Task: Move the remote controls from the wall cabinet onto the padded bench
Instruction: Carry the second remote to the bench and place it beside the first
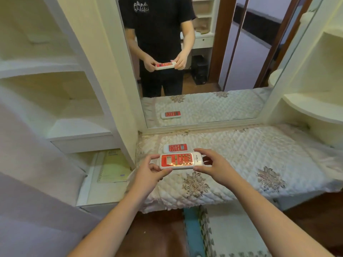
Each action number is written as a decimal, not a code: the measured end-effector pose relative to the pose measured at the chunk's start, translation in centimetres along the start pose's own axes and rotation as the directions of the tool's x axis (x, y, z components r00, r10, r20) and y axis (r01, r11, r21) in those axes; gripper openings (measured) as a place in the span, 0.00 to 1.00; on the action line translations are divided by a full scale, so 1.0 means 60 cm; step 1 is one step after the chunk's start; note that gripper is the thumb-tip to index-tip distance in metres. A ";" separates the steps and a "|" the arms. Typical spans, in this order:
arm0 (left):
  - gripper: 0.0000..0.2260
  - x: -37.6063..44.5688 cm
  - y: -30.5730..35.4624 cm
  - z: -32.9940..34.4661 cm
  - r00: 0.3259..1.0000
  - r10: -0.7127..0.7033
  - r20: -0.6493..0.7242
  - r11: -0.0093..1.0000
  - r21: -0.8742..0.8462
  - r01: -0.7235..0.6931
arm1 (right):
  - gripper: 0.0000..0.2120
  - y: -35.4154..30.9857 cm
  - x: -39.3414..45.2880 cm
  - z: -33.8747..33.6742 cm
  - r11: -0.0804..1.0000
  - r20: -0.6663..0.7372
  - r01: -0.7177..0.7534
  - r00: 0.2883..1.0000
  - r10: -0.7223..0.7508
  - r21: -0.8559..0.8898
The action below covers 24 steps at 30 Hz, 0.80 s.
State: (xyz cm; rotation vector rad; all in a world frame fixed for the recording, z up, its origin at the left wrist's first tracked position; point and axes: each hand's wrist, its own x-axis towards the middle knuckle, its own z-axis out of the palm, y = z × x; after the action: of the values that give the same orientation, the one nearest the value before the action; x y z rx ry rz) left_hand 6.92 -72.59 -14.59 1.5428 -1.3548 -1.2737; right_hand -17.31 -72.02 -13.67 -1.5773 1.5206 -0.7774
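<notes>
Far left: cream-white wall cabinet with curved open shelves (61,101); the shelves in view show no remote, though the upper ones are blurred and something pale and flat may lie there, cannot tell. In the low open compartment at its foot lies a yellow-green spiral-bound notebook (113,166). Moving right: left hand (148,171) grips the left end of a white plastic remote control with a red button face (179,161), thumb curled over the near edge, fingers wrapped under; the remote is held level, face up, long axis left to right, above the front left part of the bench. Just behind it, a second white-and-red remote control (175,147) already lies flat on the quilted cream padded bench with floral embroidery (250,154), near the bench's left end and close to the tall wall mirror (204,71) at the back, which repeats both remotes and the person. Right hand (213,164) pinches the right end of the held remote, thumb at the near edge, index finger arched over the far edge. Further right: more cream rounded shelving (311,112). Judgement: step in hand is placement of the second remote; one is delivered, this one is carried but not set down. Next move calls for lowering it flat onto bare quilting just in front of the first, without overlap, then releasing both ends together so it does not tip. Soft padding should take it quietly.
</notes>
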 end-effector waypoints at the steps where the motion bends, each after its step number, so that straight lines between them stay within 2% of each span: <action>1: 0.24 0.007 -0.004 0.010 1.000 -0.009 -0.004 1.000 0.007 0.009 | 0.28 0.009 0.008 -0.004 1.000 0.008 -0.008 1.000 0.008 -0.003; 11: 0.25 0.071 -0.087 0.053 0.995 -0.103 -0.006 0.988 0.117 0.103 | 0.32 0.086 0.070 0.034 0.982 0.081 -0.190 0.979 0.188 0.008; 18: 0.26 0.118 -0.140 0.035 0.958 -0.216 0.188 0.972 0.136 0.192 | 0.33 0.116 0.096 0.083 0.944 0.075 -0.326 0.941 0.329 -0.046; 24: 0.32 0.168 -0.199 -0.007 0.903 -0.275 0.330 0.961 0.137 0.242 | 0.34 0.123 0.127 0.131 0.913 0.031 -0.401 0.914 0.404 -0.074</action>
State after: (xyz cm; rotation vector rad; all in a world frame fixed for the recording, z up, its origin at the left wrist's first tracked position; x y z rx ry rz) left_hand 10.25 -80.07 -27.86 1.6600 -1.4762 -1.7356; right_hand -13.60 -78.33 -24.64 -1.2528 1.7750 -0.4570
